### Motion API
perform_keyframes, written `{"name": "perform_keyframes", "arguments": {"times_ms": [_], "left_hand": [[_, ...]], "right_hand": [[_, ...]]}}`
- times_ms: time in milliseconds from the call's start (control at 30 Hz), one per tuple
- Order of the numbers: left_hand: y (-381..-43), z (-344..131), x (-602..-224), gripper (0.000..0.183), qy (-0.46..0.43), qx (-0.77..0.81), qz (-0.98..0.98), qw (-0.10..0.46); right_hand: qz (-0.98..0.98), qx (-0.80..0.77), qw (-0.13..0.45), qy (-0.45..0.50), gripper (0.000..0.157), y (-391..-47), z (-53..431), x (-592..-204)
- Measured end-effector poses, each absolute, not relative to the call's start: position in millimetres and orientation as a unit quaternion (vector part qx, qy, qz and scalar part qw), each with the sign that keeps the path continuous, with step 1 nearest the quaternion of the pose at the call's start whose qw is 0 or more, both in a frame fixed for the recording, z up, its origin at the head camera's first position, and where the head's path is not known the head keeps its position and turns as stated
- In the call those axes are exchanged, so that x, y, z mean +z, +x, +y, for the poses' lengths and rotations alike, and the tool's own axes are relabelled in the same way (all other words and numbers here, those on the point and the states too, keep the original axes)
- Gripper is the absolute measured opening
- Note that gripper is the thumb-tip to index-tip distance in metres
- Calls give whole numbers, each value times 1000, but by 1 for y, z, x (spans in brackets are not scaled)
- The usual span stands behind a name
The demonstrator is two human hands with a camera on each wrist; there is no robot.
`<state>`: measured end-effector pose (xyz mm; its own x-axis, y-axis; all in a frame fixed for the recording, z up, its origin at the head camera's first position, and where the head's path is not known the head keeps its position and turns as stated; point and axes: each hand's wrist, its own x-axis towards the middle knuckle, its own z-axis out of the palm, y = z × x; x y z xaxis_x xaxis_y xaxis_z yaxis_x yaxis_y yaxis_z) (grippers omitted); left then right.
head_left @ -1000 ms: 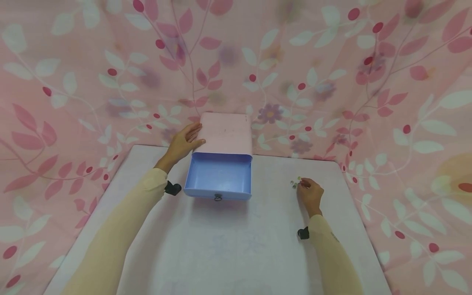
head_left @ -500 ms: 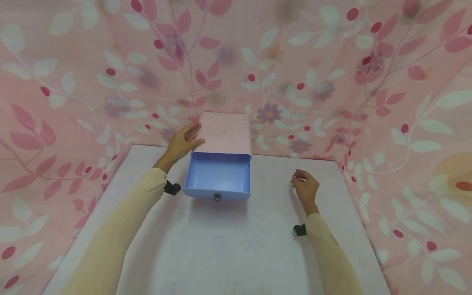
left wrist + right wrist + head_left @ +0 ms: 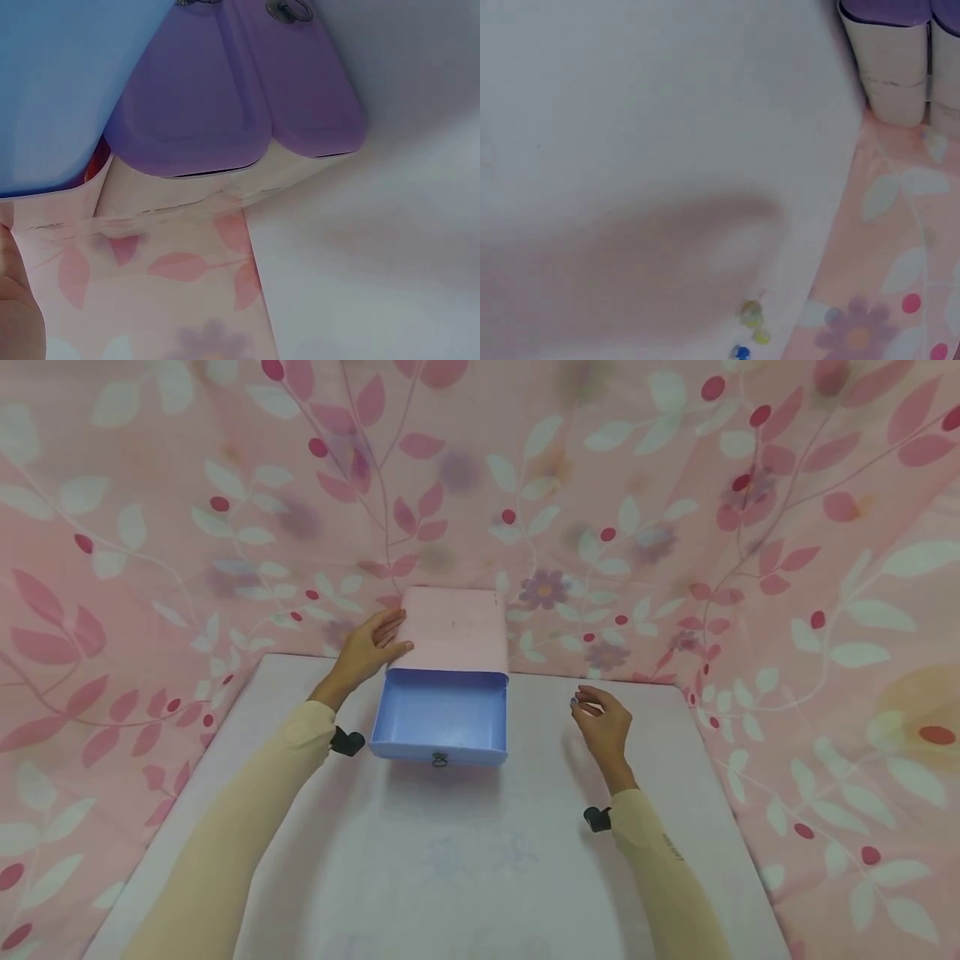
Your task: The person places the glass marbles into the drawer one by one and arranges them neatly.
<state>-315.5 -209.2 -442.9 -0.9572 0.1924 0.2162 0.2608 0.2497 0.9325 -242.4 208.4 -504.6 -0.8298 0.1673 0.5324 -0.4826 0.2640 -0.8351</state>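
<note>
A small chest of drawers with a pink top [image 3: 453, 631] stands at the back of the table. Its blue drawer [image 3: 442, 714] is pulled out and shows a bare inside. My left hand [image 3: 363, 652] rests against the chest's left side, thumb near the front corner of the top. To the right, my right hand [image 3: 606, 722] is raised over the table, fingertips together around a small bluish marble [image 3: 574, 700]. The right wrist view shows a clear marble [image 3: 751, 311], a green marble [image 3: 761, 337] and a blue marble [image 3: 740, 352]; whether these lie on the table or are held, I cannot tell.
Purple drawers [image 3: 195, 112] with ring pulls sit closed below the blue one. A pale cloth covers the table [image 3: 465, 860]. Pink floral fabric [image 3: 465, 468] hangs behind and along both sides, close to the chest's back.
My right hand has lifted from the marbles on the table and moved left towards the chest. The marbles beside it in the earlier head view no longer show there. My left hand stays put.
</note>
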Motion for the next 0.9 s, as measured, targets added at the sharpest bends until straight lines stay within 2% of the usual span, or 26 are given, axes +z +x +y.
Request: {"name": "perform_keyframes", "arguments": {"times_ms": [300, 600, 900], "left_hand": [[-315, -209, -444, 74, -143, -595, -790, 37], [-296, -205, -419, 71, -152, -593, -790, 20], [-294, -204, -416, 71, -158, -597, -786, 21]], "right_hand": [[-737, 587, 277, 188, 31, -233, 175, -473], [-724, 592, 269, 229, 32, -226, 150, -453], [-715, 594, 258, 264, 31, -215, 126, -437]]}}
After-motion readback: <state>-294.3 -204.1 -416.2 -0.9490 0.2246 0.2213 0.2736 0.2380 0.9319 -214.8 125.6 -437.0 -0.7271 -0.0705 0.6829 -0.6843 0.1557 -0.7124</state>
